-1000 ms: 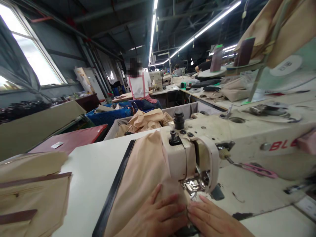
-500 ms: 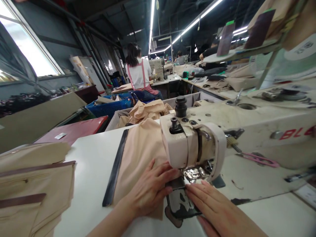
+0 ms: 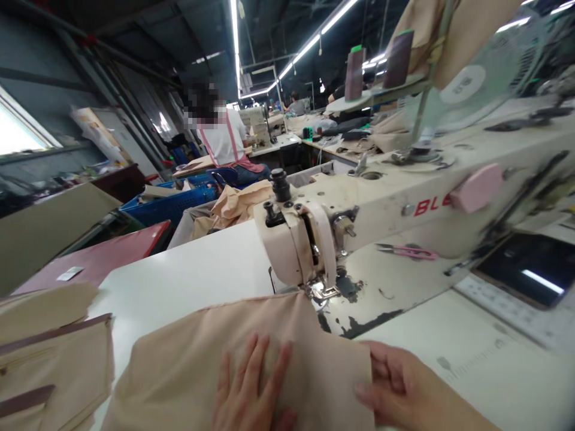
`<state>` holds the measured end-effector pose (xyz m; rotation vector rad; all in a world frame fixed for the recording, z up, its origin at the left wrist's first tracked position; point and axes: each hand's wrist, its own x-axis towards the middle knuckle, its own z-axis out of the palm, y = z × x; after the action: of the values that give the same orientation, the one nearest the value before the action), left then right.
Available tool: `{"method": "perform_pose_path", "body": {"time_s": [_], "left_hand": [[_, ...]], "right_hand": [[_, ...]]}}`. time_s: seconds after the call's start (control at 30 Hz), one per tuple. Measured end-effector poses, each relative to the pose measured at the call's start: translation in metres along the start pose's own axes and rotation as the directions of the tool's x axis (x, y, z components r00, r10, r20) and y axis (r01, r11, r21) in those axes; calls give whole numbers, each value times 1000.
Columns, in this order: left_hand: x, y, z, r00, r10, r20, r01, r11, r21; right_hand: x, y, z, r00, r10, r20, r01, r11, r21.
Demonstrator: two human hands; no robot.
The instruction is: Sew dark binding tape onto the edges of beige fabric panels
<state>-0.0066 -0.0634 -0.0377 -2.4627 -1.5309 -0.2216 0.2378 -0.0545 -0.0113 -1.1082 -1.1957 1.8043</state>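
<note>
Fabric: one beige piece [image 3: 188, 365], far edge just before the sewing machine [image 3: 359, 221]
Left hand [image 3: 251, 389]: fingers spread flat on it
Right hand [image 3: 399, 389]: pinching its right edge
Room: bare white table [image 3: 193, 275] beyond

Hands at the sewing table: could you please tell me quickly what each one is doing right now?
Left hand: open, fingers spread flat on the beige fabric.
Right hand: holds the fabric's right edge.

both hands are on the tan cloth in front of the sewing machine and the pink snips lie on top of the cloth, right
Not quite. The left hand and right hand are on the tan cloth in front of the sewing machine, but the pink snips lie on the machine's bed under its arm, apart from the cloth. The head view shows this.
</note>
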Motion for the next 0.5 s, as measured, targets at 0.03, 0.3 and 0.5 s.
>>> {"method": "perform_pose_path", "body": {"time_s": [0.03, 0.3, 0.5], "left_hand": [[2, 1, 0, 1000, 4, -15, -4, 1000, -4], [81, 28, -28, 964, 259, -50, -250, 833, -494], [116, 36, -44, 937, 295, 186, -68, 678, -732]], "right_hand": [[4, -5, 0, 998, 26, -57, -24, 999, 41], [16, -8, -4, 973, -5, -231, -4, 999, -39], [14, -9, -8, 975, -34, -219, 13, 995, -99]]}}
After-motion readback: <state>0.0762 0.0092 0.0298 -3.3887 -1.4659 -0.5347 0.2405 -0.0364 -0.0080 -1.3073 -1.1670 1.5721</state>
